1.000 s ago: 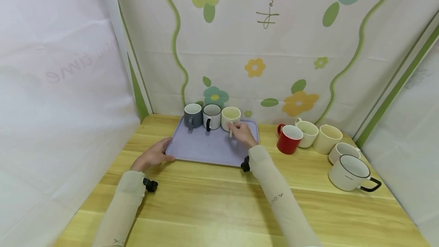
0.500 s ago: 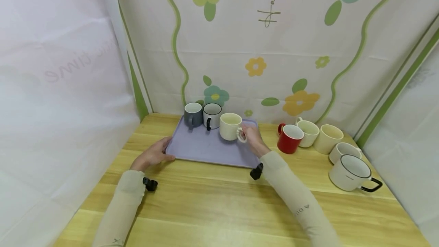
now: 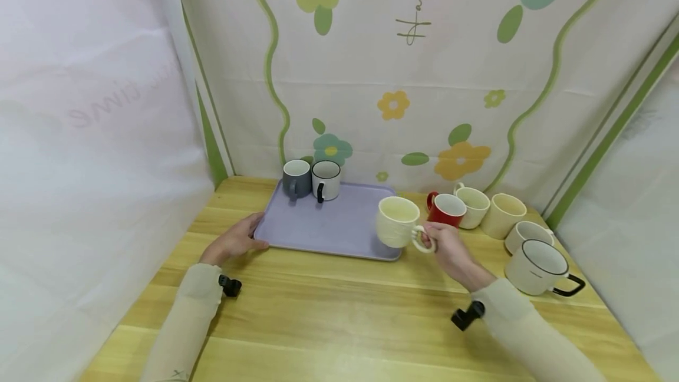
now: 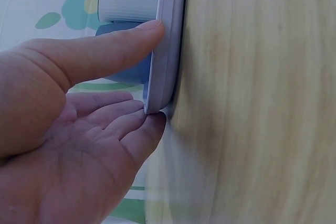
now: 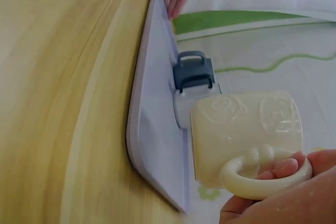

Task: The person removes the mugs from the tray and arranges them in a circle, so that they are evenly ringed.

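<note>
Two mugs, one slate-grey mug (image 3: 297, 181) and one black-rimmed white mug (image 3: 327, 184), stand upright along the far left edge of the lavender tray (image 3: 323, 226). I have the right hand (image 3: 452, 253) pinching the ring handle (image 5: 262, 188) of an embossed cream mug (image 3: 396, 229), upright at the tray's near right corner; from here I can't tell whether its base hangs over the tray or just past it. My left hand (image 3: 236, 240) touches the tray's near left corner, thumb spread from fingers. Right of the tray is a red mug (image 3: 438, 216), partly hidden.
</note>
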The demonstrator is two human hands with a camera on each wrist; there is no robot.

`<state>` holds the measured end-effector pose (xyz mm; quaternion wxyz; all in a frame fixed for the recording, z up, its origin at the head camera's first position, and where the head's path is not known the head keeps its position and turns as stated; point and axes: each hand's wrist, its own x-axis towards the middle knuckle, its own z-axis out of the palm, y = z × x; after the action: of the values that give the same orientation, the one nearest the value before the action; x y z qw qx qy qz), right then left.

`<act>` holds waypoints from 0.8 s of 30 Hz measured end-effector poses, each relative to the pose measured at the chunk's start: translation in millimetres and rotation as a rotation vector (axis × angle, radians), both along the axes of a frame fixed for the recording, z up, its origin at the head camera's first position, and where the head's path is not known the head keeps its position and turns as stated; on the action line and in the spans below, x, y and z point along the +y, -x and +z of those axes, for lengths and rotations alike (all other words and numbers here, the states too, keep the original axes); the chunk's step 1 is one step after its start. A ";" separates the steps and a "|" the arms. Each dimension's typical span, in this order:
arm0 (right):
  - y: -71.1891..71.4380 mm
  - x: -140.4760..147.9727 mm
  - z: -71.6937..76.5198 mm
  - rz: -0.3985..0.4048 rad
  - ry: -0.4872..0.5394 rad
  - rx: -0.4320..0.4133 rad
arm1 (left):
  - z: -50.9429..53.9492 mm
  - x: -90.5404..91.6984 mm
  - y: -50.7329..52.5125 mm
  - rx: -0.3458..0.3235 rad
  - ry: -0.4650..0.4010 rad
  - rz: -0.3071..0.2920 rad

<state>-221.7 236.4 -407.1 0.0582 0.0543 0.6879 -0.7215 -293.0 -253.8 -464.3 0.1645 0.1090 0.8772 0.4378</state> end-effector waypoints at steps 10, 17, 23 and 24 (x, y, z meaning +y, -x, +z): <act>-74.5 97.5 -12.3 0.006 0.070 0.097 | 0.5 -2.2 -0.2 0.010 0.013 -0.002; -125.2 152.7 -36.6 -0.026 0.276 0.248 | 2.1 -1.3 -1.7 0.006 0.007 -0.002; -146.2 181.7 -54.6 0.058 0.424 0.392 | 2.4 -1.0 -3.2 0.009 -0.018 -0.005; -148.2 185.2 -57.0 0.068 0.450 0.404 | 2.5 -0.9 -3.8 0.007 -0.027 -0.005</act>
<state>-73.5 421.6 -464.1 -0.0451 -0.1279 0.5098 -0.8495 -289.1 -254.7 -461.9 0.1612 0.1150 0.8714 0.4488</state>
